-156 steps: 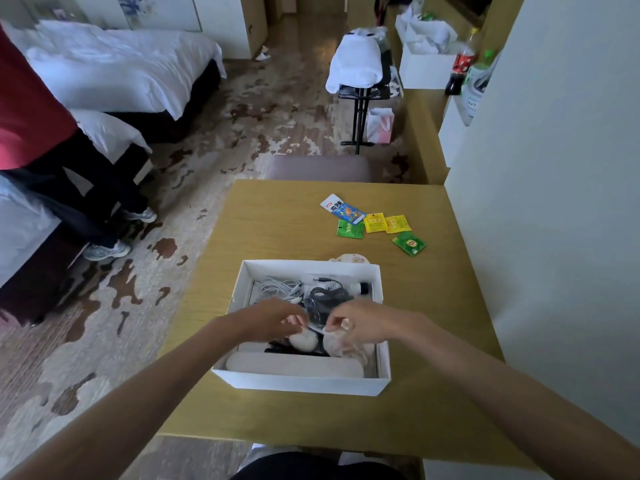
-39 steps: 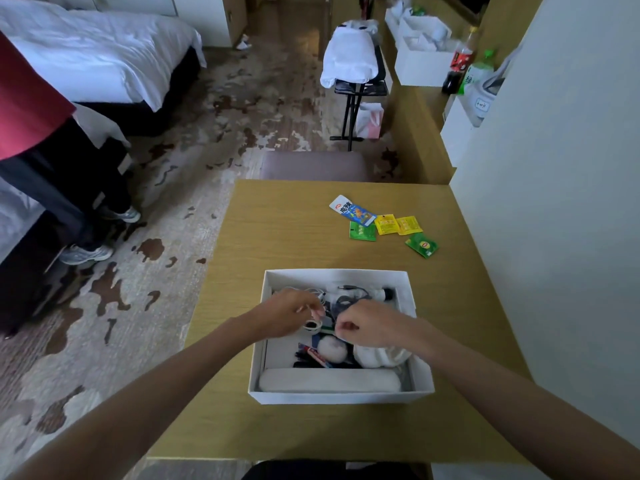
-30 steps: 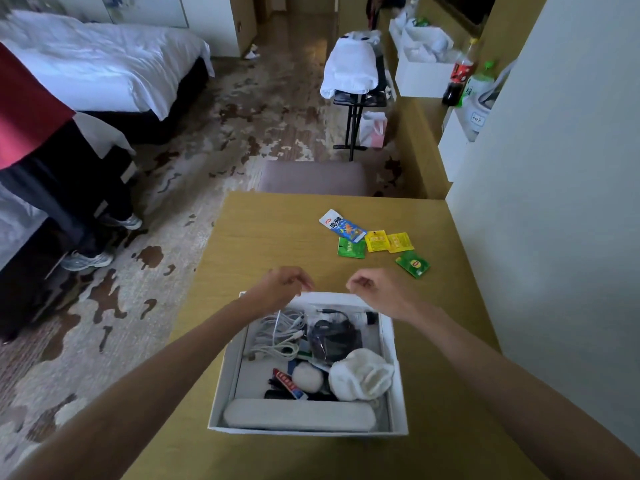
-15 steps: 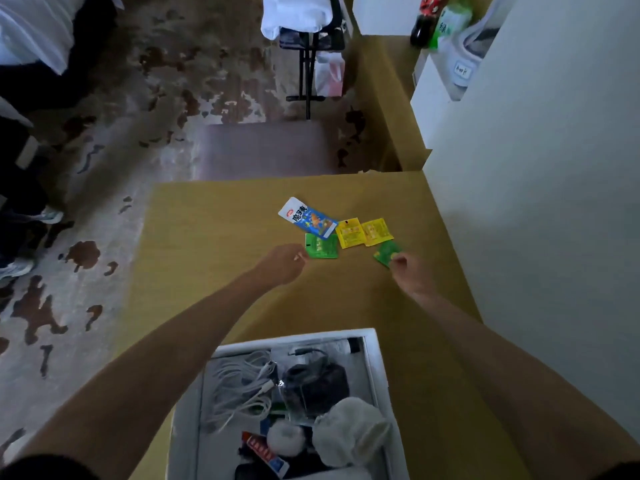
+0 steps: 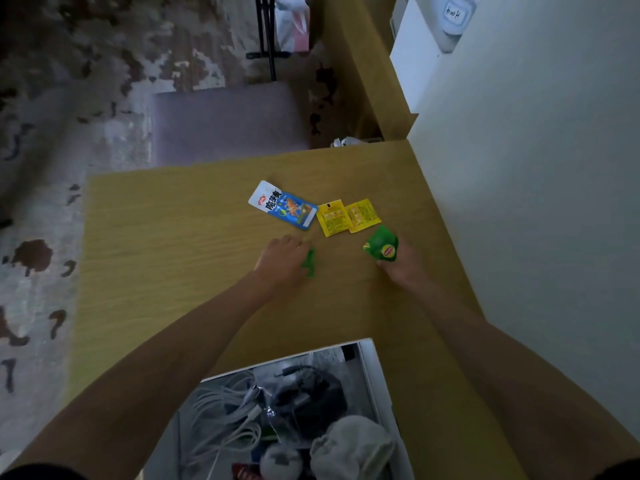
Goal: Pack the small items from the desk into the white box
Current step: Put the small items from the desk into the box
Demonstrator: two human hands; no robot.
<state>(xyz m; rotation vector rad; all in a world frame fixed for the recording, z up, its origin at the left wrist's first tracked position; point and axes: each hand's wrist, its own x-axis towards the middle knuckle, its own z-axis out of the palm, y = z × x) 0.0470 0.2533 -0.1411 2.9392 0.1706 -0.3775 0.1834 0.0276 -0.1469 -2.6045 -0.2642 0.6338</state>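
The white box (image 5: 375,375) sits at the near edge of the wooden desk (image 5: 173,244), holding white cables, a dark pouch, a grey cloth and other small items. Beyond it lie a blue snack packet (image 5: 283,205) and two yellow sachets (image 5: 347,217). My right hand (image 5: 401,263) pinches a green tea sachet (image 5: 381,244) and holds it lifted off the desk. My left hand (image 5: 282,259) is closed over a second green sachet (image 5: 309,263), which mostly hides under the fingers.
A white wall (image 5: 536,202) runs along the desk's right edge. A purple-grey stool (image 5: 225,123) stands past the far edge, on patterned carpet (image 5: 52,133). A black stand with a pink bag (image 5: 291,26) is farther back.
Both hands left the box and reached forward to the packets. The right hand has lifted one green sachet, the left hand has closed on the other. My view tilted down and forward.
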